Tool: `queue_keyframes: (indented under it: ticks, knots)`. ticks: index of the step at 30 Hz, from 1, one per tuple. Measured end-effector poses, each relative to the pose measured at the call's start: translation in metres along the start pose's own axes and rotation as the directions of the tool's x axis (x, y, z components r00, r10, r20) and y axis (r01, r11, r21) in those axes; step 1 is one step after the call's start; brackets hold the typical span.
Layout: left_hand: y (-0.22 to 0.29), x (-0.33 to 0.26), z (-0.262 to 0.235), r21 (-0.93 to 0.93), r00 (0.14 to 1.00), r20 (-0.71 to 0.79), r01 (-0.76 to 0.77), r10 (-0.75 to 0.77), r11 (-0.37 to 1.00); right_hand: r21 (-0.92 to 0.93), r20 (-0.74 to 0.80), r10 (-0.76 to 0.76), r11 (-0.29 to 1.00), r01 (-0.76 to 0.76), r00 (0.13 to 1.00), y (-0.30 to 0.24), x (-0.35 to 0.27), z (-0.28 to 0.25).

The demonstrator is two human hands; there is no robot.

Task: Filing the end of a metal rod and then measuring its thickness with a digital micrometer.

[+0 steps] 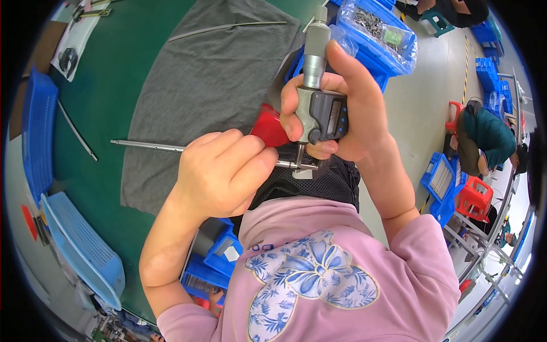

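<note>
My right hand [362, 108] grips a digital micrometer [306, 108], its thimble pointing away from me and its small display facing up. My left hand [222, 171] is closed around a thin, shiny metal rod [151, 146] that sticks out on both sides of the fist. The rod's right end lies at the micrometer's measuring faces; whether they touch it I cannot tell. Just beyond my left fingers is a red object [269, 126], partly hidden. A grey cloth [188, 91] covers part of the green table [108, 91], with another thin rod [228, 26] lying on it.
Blue plastic baskets [85, 245] line the table's left side, near a loose thin rod [77, 131]. Far right of the table, a blue bin [376, 62] holds bagged metal parts. A person [493, 134] bends over by red stools [474, 199] and blue crates [439, 179].
</note>
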State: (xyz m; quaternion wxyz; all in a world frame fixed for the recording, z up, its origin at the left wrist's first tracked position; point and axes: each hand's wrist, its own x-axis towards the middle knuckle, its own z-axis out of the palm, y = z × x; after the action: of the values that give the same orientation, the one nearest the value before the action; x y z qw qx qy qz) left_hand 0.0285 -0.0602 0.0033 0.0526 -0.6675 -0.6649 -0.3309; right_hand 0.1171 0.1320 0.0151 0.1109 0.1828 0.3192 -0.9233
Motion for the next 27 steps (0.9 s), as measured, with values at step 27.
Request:
queue_keyframes:
  ticks: [27]
  knots:
    - [-0.0030, 0.0010, -0.0046, -0.028, 0.996, 0.091, -0.012, 0.015, 1.000, -0.024, -0.058, 0.024, 0.999, -0.026, 0.998, 0.0025, 0.0024, 0.0020]
